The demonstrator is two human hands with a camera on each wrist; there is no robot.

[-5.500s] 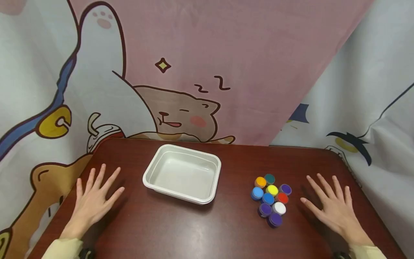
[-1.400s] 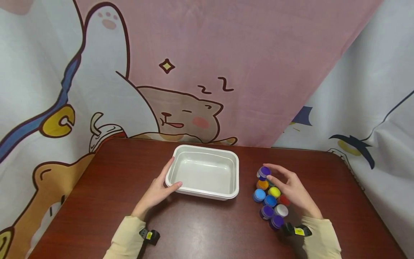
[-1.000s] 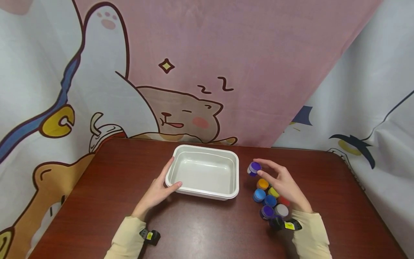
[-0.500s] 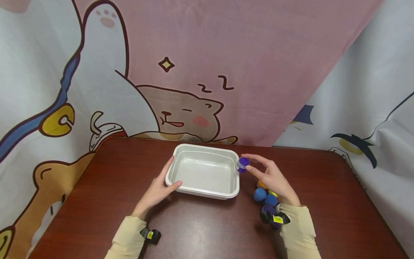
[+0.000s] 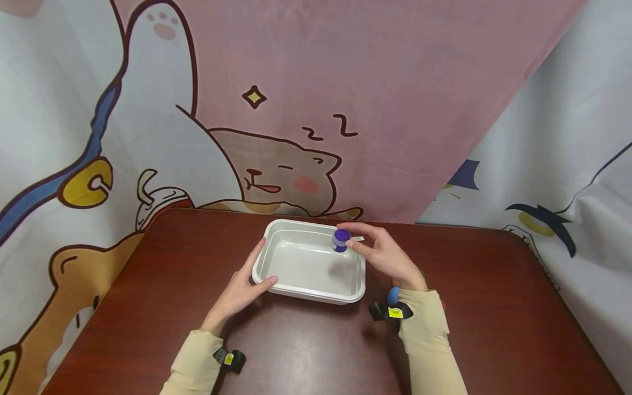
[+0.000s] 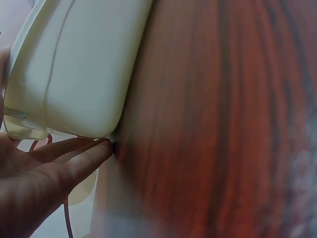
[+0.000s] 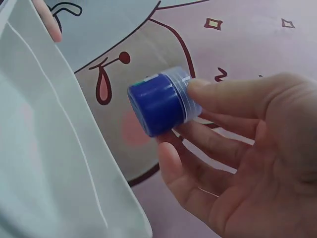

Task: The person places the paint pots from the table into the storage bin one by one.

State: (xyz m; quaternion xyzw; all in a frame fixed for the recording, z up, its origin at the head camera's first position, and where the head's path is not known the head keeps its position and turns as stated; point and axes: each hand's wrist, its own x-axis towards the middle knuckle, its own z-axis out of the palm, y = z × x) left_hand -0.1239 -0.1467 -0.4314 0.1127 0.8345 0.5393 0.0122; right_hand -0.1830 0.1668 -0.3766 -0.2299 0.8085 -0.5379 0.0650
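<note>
My right hand (image 5: pixel 387 258) pinches a small purple jar (image 5: pixel 340 240) between thumb and fingers, over the right back part of a white plastic tray (image 5: pixel 308 294). Seen from the right wrist, the jar (image 7: pixel 156 106) looks deep blue with a clear ridged lid and tilts in the fingertips, beside the tray wall (image 7: pixel 59 119). My left hand (image 5: pixel 242 291) holds the tray at its left front corner, thumb over the rim. In the left wrist view its fingers (image 6: pixel 86 158) lie along the outer side of the tray (image 6: pixel 94 64), down at the table.
Other small jars stand right of the tray, mostly hidden behind the right forearm; a blue one (image 5: pixel 393 296) peeks out. The dark red wooden table (image 5: pixel 306 351) ends at a cartoon-print cloth (image 5: pixel 385 109) behind it.
Both hands have left the table surface. The left hand took hold of the tray, which shifted right. The right hand picked up a purple jar and carried it left from the group to over the tray.
</note>
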